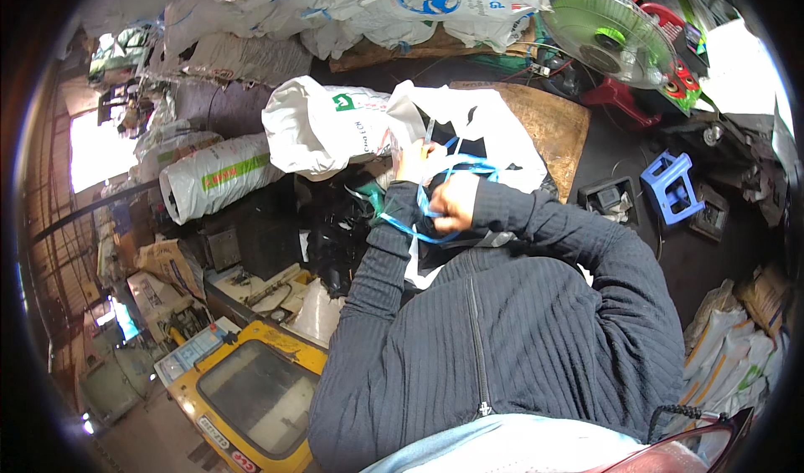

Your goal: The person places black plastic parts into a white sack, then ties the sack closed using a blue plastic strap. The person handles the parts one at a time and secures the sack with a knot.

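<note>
From where I stand, looking down in the head view past the dark ribbed zip top, I take the large white woven plastic sack with green print (pixel 347 125) as my landmark: it lies on its side in front of the person, its mouth gaping toward the left. At the near edge of the sack is the left hand (pixel 410 163), fingers bent; I cannot tell whether they pinch anything. The right hand (pixel 454 203) sits near the sack, just right of the left hand, its fingers curled inward at a narrow, shiny blue plastic strap (pixel 479 169); whether they pinch it is hidden from me. That strap loops around both hands, on the near right side of the sack. Left of the sack lies a rolled white bag with a lime-green band (pixel 230 176); right of it, a flat brown board (pixel 559 134). A round fan with a green hub (pixel 609 33) stands beyond the sack to the right, a small blue plastic stool (pixel 670 180) well to its right, and a yellow-framed panel with a dark window (pixel 289 344) nearer and to its left.
</note>
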Available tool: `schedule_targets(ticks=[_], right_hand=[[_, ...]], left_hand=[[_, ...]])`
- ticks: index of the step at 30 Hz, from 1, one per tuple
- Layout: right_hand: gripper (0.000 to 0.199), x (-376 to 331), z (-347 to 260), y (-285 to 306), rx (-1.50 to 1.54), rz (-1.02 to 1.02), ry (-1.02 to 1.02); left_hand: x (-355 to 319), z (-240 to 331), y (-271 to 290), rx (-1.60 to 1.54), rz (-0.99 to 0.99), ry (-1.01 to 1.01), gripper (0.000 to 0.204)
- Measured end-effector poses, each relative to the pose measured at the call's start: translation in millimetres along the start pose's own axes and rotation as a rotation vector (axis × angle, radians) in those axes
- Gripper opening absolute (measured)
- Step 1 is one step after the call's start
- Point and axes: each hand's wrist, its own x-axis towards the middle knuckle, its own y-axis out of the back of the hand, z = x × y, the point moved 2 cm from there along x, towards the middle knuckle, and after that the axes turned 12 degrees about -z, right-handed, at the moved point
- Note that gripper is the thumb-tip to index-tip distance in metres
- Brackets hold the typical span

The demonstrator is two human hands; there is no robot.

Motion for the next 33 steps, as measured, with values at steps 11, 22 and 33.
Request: schedule_targets(ticks=[11, 22, 33], right_hand=[[0.022, -45.1, -36.4, 5.3, 0.226, 0.108, -0.13], [0.047, -67.2, -28.6, 113.3, 0.58, 0.37, -0.161], [0.03, 20.9, 13.2, 20.7, -0.496, -0.318, 0.204]], left_hand=[[-58.5, 61.0, -9.0, -0.773, 0.264, -0.159, 0.023], [-120.2, 86.5, -5.0, -0.953, 0.26, -0.063, 0.018], [-245.4, 104.7, -29.5, -1.081, 0.629, 0.106, 0.021]])
